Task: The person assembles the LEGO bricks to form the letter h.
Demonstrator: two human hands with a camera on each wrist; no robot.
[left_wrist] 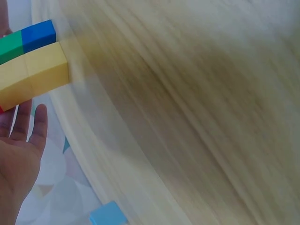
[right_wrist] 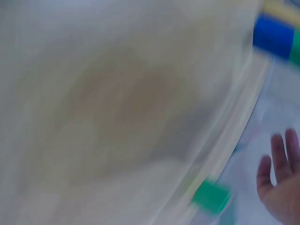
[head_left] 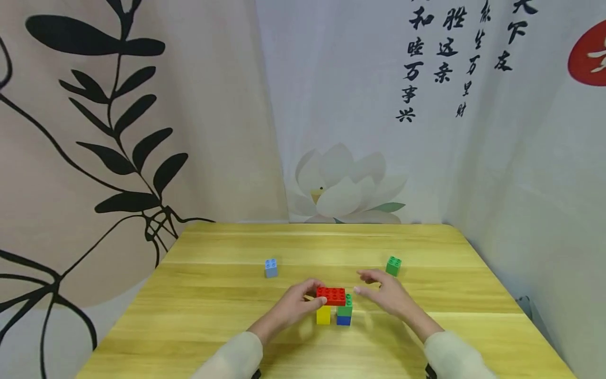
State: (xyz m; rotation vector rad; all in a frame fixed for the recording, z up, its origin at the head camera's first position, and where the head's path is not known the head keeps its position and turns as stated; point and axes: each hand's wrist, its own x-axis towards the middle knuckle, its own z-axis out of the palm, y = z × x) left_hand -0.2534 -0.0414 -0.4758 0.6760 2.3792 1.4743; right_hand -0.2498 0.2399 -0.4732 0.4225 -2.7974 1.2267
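A red brick [head_left: 331, 296] lies flat across two short stacks, bridging them. The left one is of yellow bricks [head_left: 323, 315]; the right one has a green brick [head_left: 345, 305] above a blue brick [head_left: 343, 320]. My left hand [head_left: 299, 302] pinches the red brick's left end, thumb in front and fingers behind. In the left wrist view, two yellow bricks [left_wrist: 35, 75] show end to end beside the blue and green ones. To the right, my right hand [head_left: 387, 292] is apart from the stack, fingers loosely extended and holding nothing.
A light blue brick [head_left: 271, 268] stands farther back on the left of the wooden table [head_left: 213, 295]. Just beyond my right hand is a loose green brick [head_left: 393, 266]. Printed curtains hang behind the table's far edge.
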